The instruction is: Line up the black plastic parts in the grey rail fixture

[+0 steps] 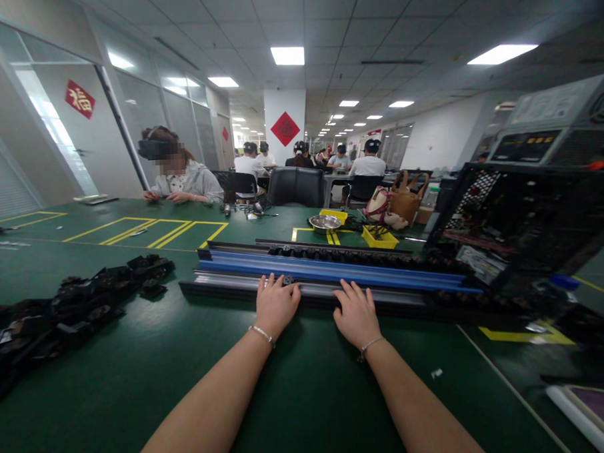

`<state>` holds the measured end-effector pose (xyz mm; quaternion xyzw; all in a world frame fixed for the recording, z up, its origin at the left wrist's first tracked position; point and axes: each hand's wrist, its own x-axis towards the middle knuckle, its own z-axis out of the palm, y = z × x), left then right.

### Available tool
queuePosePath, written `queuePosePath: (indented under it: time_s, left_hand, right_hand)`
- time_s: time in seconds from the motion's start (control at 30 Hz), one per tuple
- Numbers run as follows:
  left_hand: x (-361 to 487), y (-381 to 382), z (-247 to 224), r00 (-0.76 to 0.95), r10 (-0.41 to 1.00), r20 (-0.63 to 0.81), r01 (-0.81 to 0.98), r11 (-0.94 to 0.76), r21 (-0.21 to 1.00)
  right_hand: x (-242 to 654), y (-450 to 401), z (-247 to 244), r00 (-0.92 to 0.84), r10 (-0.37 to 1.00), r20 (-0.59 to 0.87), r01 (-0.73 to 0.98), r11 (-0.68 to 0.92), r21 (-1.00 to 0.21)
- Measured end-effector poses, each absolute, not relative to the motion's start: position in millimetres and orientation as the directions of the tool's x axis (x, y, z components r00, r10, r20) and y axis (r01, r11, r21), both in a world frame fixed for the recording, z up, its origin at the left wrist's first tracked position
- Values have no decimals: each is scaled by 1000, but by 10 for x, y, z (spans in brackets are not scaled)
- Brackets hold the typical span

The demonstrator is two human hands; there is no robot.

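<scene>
My left hand [278, 304] rests on the near edge of a long dark rail [224, 281] with a grey channel. Its fingers are stretched forward, beside a small black part [287, 280] sitting in the channel; whether they touch it I cannot tell. Farther right along the same rail lies my right hand [356, 312], fingers spread over the channel and nothing visible in them. Just behind runs a blue-lined rail [314, 266], parallel to the first. Beyond that, a row of small black parts [343, 255] lines another dark rail.
A heap of black parts [80, 309] covers the table's left side. An open computer case [526, 210] stands at right. Farther back are a metal bowl [324, 223] and a yellow tray [380, 238]. A person [190, 178] sits across, at left. A phone-like device [597, 407] lies at lower right.
</scene>
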<state>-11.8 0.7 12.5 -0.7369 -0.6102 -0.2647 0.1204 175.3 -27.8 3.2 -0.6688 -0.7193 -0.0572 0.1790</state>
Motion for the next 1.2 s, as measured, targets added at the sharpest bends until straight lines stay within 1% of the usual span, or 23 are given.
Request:
queuePosePath:
  time_s: [0.3, 0.73, 0.93, 1.2]
  left_hand:
    - [-129, 14, 106, 123, 828, 546, 961, -237, 142]
    - [-183, 33, 102, 86, 844, 529, 970, -191, 147]
    - [-250, 46, 106, 57, 856, 513, 968, -173, 182]
    - [-304, 44, 116, 32, 858, 512, 971, -148, 186]
  right_hand:
    - [1751, -281, 21, -49, 933, 355, 983, 108, -148]
    - [1749, -277, 31, -41, 936, 349, 982, 102, -158]
    - [1745, -278, 29, -43, 936, 350, 982, 103, -157]
    - [1743, -285, 53, -43, 941, 335, 982, 102, -159]
